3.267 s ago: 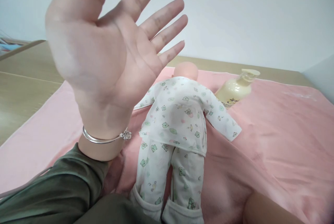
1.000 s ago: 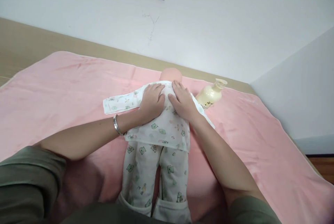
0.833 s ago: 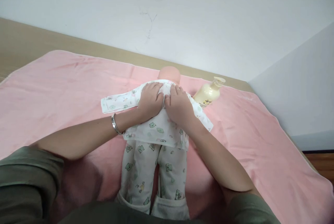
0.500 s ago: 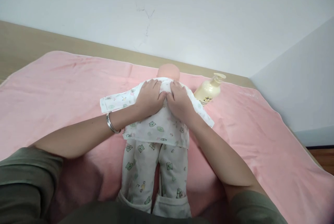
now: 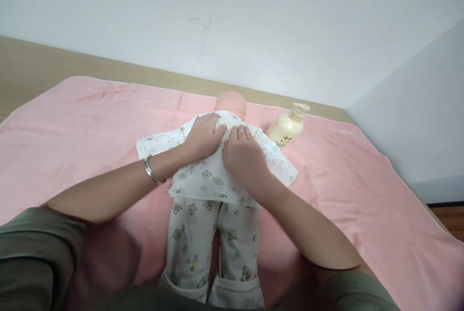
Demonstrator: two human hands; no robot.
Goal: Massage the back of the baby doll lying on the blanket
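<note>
A baby doll (image 5: 230, 102) with a bald head lies on the pink blanket, dressed in a white printed top (image 5: 208, 176) and matching trousers (image 5: 192, 248). Its face is out of sight. My left hand (image 5: 205, 134) lies open on the upper left of the top, fingers pointing toward the doll's head. Beside it, my right hand (image 5: 246, 156) rests on the cloth a little lower, its fingers close together and slightly bent. Neither hand visibly holds anything. A silver bracelet (image 5: 150, 170) circles my left wrist.
A cream pump bottle (image 5: 288, 126) leans or stands at the doll's right sleeve. The pink blanket (image 5: 344, 171) covers a pale wooden surface (image 5: 32, 60). A white wall (image 5: 275, 35) rises behind it, with another wall at the right.
My right hand has slid down the doll's back toward me, its fingers now closer together, and the cloth near the collar has creased. My left hand stays nearly in place.
</note>
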